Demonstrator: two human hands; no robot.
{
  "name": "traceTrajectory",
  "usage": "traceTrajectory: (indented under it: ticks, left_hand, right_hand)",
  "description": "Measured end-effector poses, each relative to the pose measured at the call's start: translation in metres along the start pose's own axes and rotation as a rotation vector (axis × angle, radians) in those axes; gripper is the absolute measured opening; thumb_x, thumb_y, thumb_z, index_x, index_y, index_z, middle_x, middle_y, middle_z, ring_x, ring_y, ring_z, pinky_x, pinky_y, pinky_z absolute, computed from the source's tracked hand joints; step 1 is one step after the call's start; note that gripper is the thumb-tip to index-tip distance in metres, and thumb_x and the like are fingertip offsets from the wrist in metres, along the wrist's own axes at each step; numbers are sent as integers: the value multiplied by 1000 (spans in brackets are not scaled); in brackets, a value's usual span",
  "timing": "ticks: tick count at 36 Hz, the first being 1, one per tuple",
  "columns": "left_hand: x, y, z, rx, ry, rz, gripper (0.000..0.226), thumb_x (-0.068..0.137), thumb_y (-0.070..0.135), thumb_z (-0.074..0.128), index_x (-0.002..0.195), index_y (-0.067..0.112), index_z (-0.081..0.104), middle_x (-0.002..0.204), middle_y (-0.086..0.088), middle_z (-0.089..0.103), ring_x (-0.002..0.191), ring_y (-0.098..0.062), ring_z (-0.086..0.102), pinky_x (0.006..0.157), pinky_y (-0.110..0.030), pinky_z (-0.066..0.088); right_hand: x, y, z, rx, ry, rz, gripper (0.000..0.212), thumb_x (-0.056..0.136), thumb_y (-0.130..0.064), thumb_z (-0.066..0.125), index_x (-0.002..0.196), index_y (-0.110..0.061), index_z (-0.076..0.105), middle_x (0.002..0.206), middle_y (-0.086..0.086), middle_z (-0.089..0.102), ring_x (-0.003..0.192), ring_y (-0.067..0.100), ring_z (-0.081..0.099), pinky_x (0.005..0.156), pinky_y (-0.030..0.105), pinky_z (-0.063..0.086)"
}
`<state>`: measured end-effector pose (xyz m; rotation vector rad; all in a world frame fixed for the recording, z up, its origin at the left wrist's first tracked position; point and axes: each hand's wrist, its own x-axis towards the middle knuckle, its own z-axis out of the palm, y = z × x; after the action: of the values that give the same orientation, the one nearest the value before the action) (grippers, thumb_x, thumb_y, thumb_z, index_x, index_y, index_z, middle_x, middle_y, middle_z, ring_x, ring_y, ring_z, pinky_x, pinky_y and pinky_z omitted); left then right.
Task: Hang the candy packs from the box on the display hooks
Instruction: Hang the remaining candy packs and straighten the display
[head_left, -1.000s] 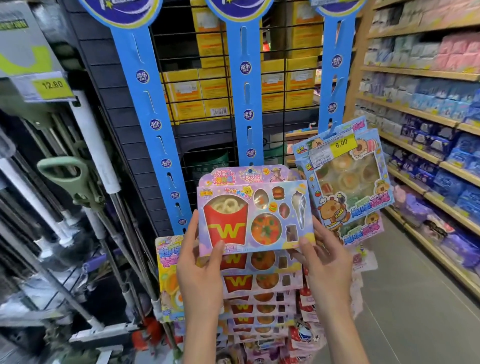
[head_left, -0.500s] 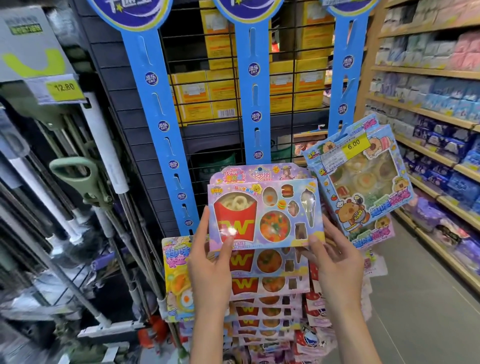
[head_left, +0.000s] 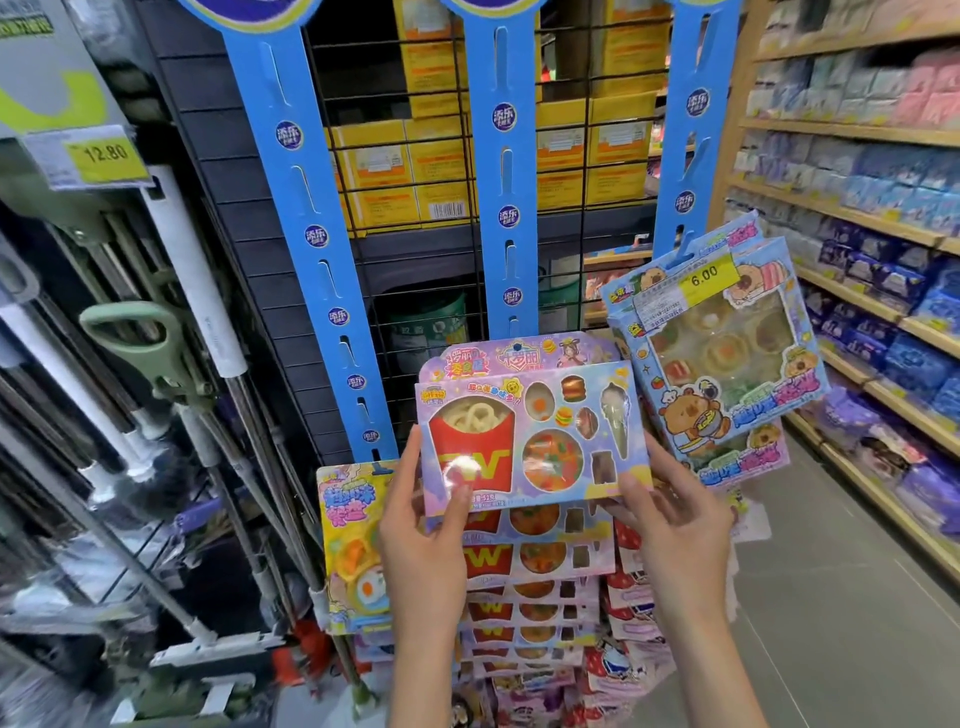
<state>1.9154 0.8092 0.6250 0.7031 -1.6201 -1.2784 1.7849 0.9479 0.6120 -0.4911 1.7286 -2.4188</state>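
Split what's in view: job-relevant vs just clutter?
Job: candy pack held by left hand and right hand; middle hook strip; hung packs below.
Clutter: mops; yellow boxes; shelf goods.

Shop aisle: wooden shelving (head_left: 852, 132) at right, grey tiled floor (head_left: 831, 597) lower right, dark slatted wall panel (head_left: 228, 218) centre-left.
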Motion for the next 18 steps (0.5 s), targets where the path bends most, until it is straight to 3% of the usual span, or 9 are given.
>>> traceTrajectory:
  ticks: [4,8,12,16,18]
  left_hand:
    - [0,5,1,-33,29,47,64,92,10,66,142,45,46,142,20,53,123,-2,58,92,-28,57]
    - [5,16,2,-101,32,55,61,94,5,63,144,36,47,134,31,52,98,14,63,73,-12,55]
    - [8,22,0,-118,27,54,61,94,4,63,144,34,46,137,27,51,101,14,63,79,-11,53]
    - [9,22,-1,-97,11,55,61,94,8,63,145,36,45,123,40,58,72,14,61,74,-13,53]
    - [9,22,-2,-101,12,58,60,94,11,64,145,37,45,133,31,56,83,13,64,78,-17,55]
  right_hand:
    - [0,-3,4,14,2,-29,42,90,-5,68,125,-29,66,109,1,76,96,21,73,71,27,61]
    - [1,-7,10,30,-4,-42,43,91,-6,68,131,-22,64,111,2,75,97,20,73,75,33,62]
    - [2,-7,13,44,1,-33,45,91,-8,69,133,-21,63,115,3,74,99,20,73,75,31,62]
    - [4,-10,15,43,13,-28,44,90,-7,69,131,-24,65,111,1,75,96,19,73,74,30,62]
    - [4,-12,15,41,14,-31,43,90,-7,69,129,-24,66,105,-5,77,93,17,74,73,31,62]
